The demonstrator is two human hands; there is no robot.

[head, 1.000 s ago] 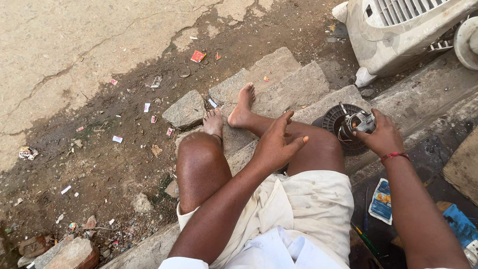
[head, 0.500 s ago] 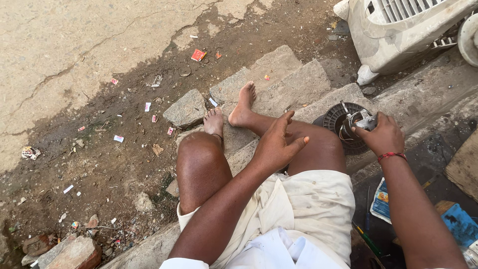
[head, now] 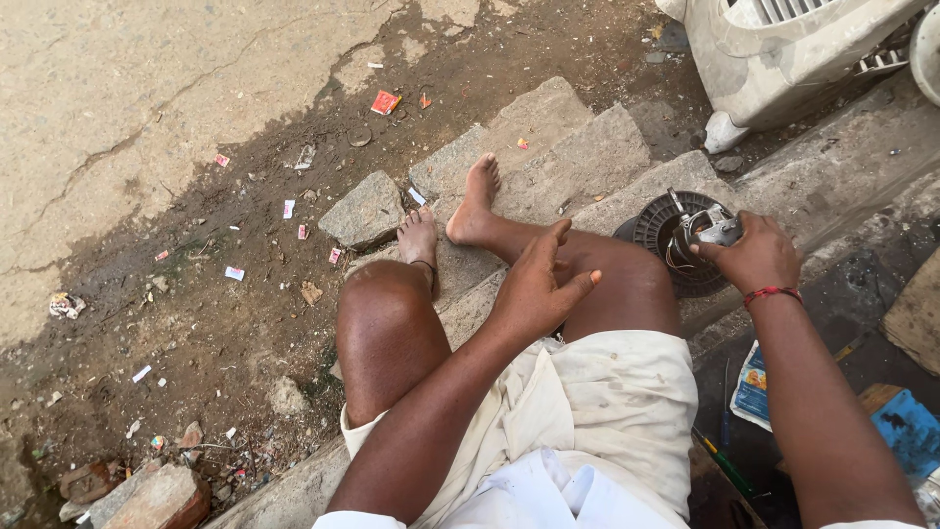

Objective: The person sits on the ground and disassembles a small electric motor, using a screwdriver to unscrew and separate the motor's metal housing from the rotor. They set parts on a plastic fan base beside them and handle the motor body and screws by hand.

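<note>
I sit on a stone step with my bare legs out in front. My left hand (head: 540,284) rests over my right thigh with its fingers spread, holding nothing. My right hand (head: 752,253) grips a small silver metal part (head: 715,227) on top of a round black ribbed disc (head: 662,233) that lies on the stone beside my right knee. A red thread circles that wrist. Thin wires run from the metal part onto the disc.
Grey stone blocks (head: 548,147) lie under my feet. A whitish plastic appliance casing (head: 783,49) stands at the upper right. Litter scraps dot the dirt at left. A printed paper (head: 752,387) and a blue item (head: 906,431) lie beside my right arm; bricks (head: 147,495) at lower left.
My right hand with the metal part has barely shifted on the disc. My left hand stays on the thigh, fingers slightly more curled.
</note>
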